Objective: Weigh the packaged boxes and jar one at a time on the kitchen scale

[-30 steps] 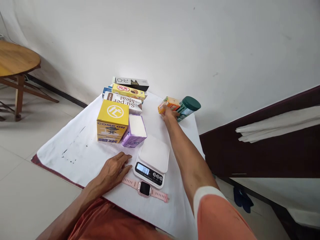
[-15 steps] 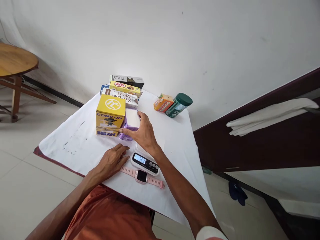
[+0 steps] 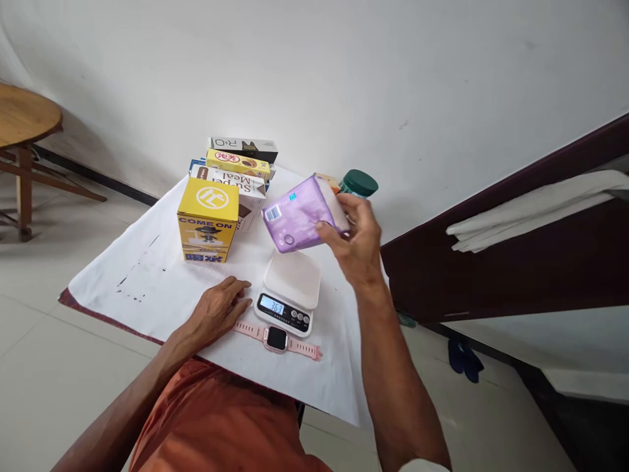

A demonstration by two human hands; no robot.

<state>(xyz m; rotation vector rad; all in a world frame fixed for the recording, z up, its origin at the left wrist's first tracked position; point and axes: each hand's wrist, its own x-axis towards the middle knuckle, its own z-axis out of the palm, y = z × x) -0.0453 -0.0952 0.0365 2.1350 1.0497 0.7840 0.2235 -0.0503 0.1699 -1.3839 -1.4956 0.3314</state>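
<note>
My right hand [image 3: 358, 239] grips a purple-and-white soft pack [image 3: 302, 215], tilted in the air above and behind the white digital scale [image 3: 293, 280]. The scale's lit display reads 363, and nothing lies on its platform. With fingers apart, my left hand [image 3: 223, 307] rests on the white cloth [image 3: 142, 288], left of the scale. A smartwatch with a pink strap [image 3: 276, 339] lies along the scale's front edge. Beyond my left hand stands a yellow box [image 3: 208, 223] printed "COME ON".
Behind the yellow box are a "Super Meal" carton [image 3: 253, 187], a slim yellow box [image 3: 238, 162] and a black-and-white box [image 3: 244, 147]. A green-lidded canister [image 3: 360, 182] and an orange box [image 3: 327, 179] are partly hidden behind the pack. A wooden table [image 3: 29, 118] stands at left.
My right hand has lifted the purple pack from beside the yellow box and carried it up and right. My left hand has stayed almost in place.
</note>
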